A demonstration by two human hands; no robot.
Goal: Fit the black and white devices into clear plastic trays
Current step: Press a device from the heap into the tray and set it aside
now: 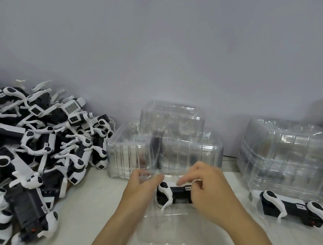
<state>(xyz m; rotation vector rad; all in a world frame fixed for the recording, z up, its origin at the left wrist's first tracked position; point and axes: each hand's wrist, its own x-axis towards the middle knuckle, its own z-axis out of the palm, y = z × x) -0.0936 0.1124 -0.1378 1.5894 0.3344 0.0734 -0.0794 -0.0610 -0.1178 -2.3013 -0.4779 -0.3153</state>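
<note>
Head cam looking down at a white table [93, 210]. Left hand [140, 187] has its fingers curled round the far-left edge of a clear plastic tray [168, 229] lying open in front of the person. Right hand [207, 188] is curled over a black and white device [175, 195], gripping its right end — the device sits in the tray's far half. Big heap of loose devices [31, 149] on the left. Stack of empty trays [166, 142] just behind the hands, a second stack [289, 154] off to the right, and another packed device [294, 209] in front of that one.
</note>
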